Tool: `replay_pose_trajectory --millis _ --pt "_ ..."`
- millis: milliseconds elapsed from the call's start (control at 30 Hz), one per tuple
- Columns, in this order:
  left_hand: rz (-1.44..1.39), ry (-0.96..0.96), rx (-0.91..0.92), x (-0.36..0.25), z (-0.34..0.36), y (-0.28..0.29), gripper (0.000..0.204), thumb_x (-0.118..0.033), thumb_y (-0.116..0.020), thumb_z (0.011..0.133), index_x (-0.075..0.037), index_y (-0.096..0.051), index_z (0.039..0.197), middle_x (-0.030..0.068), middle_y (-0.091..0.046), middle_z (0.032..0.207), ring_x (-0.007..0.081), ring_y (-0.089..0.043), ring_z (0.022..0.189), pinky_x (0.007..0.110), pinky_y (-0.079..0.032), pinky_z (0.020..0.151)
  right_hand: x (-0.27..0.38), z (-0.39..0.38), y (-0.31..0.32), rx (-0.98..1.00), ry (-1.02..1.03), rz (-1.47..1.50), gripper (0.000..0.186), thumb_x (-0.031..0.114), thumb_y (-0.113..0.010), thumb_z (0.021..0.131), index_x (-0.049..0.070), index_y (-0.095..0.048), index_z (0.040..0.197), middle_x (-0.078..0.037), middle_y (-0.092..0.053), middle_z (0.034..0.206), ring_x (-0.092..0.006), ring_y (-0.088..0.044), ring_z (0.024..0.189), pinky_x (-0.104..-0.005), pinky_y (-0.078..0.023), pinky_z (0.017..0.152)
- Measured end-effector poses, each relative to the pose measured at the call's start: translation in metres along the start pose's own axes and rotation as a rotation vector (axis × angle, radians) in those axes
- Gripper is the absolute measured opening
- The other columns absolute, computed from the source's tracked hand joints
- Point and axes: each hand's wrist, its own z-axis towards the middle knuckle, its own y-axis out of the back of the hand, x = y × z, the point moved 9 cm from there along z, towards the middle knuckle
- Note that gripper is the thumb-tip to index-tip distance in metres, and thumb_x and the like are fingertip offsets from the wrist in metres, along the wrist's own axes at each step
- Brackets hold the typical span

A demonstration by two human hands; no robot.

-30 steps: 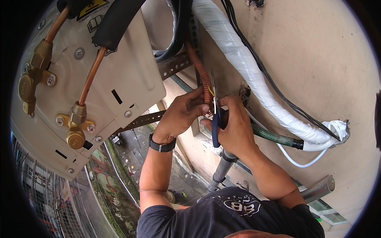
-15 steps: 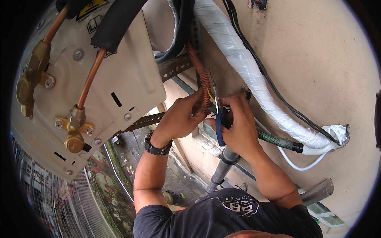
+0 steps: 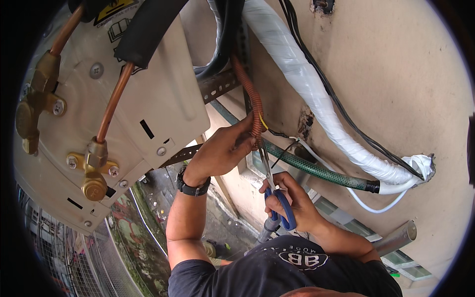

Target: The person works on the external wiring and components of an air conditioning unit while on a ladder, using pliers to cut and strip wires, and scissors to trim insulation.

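My left hand [image 3: 222, 153] is closed round the lower part of an orange corrugated conduit [image 3: 250, 89], where a short yellow wire [image 3: 263, 122] shows. My right hand [image 3: 299, 208] holds scissors with blue handles [image 3: 284, 209] below it, the blades [image 3: 264, 161] pointing up at the conduit's lower end beside my left fingers; whether they touch it I cannot tell. A green braided hose [image 3: 316, 168] runs behind the scissors, with a thin white cable [image 3: 361, 200] near it.
An air-conditioner unit [image 3: 148, 99] with brass valves [image 3: 93, 185] fills the left, on a perforated metal bracket [image 3: 217, 84]. A white-wrapped pipe bundle [image 3: 321, 114] and black cables run to a wall hole at right. Grey pipes [image 3: 401, 237] and a drop to the ground [image 3: 203, 222] lie below.
My right hand has moved down with the scissors, which were upright beside the conduit and now have their blades at its lower end. More of the green hose shows.
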Motion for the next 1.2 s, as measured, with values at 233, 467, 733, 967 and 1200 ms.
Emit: replay_pose_trajectory --millis 233,467,733,967,1200 --pt "-0.059 -0.030 0.047 -0.002 0.000 0.001 0.068 0.000 -0.067 0.096 0.002 -0.039 0.158 0.0153 -0.069 0.116 0.0243 -0.073 0.109 0.035 -0.056 0.098 -0.013 -0.016 -0.001 0.003 -0.020 -0.147 0.035 0.018 -0.074 0.102 0.005 -0.050 0.124 -0.001 -0.062 0.087 -0.0056 -0.057 0.072 -0.0256 -0.045 0.063" --pt "0.068 -0.017 0.055 -0.017 0.009 0.008 0.051 -0.004 -0.072 0.094 0.005 -0.054 0.141 0.0100 -0.063 0.103 0.0182 -0.070 0.097 0.033 -0.056 0.088 -0.011 0.000 0.000 -0.043 -0.009 -0.157 0.034 0.027 -0.068 0.106 0.004 -0.052 0.125 -0.002 -0.060 0.094 -0.0090 -0.062 0.072 -0.0271 -0.051 0.064" --pt "-0.100 0.172 0.071 -0.021 0.016 0.004 0.043 -0.006 -0.072 0.094 0.003 -0.060 0.134 0.0046 -0.070 0.090 0.0120 -0.066 0.086 0.030 -0.055 0.082 0.000 0.018 0.000 -0.070 0.030 -0.013 0.037 0.030 -0.066 0.107 0.001 -0.054 0.126 -0.005 -0.062 0.099 -0.0110 -0.062 0.072 -0.0275 -0.052 0.064" --pt "-0.030 0.188 0.001 -0.022 0.010 0.003 0.051 -0.004 -0.071 0.093 0.005 -0.057 0.141 0.0049 -0.070 0.092 0.0103 -0.065 0.082 0.027 -0.055 0.077 0.001 0.031 0.001 -0.136 0.026 -0.020 0.027 0.029 -0.074 0.103 0.005 -0.064 0.112 0.004 -0.059 0.075 -0.0049 -0.057 0.062 -0.0226 -0.046 0.058" --pt "-0.111 0.277 -0.045 -0.004 0.005 0.004 0.066 -0.003 -0.071 0.092 0.009 -0.047 0.152 0.0065 -0.070 0.097 0.0102 -0.067 0.086 0.027 -0.056 0.082 -0.007 0.034 0.004 -0.118 0.070 -0.047 0.029 0.029 -0.077 0.101 0.006 -0.064 0.112 0.004 -0.057 0.072 -0.0038 -0.053 0.058 -0.0229 -0.040 0.052"
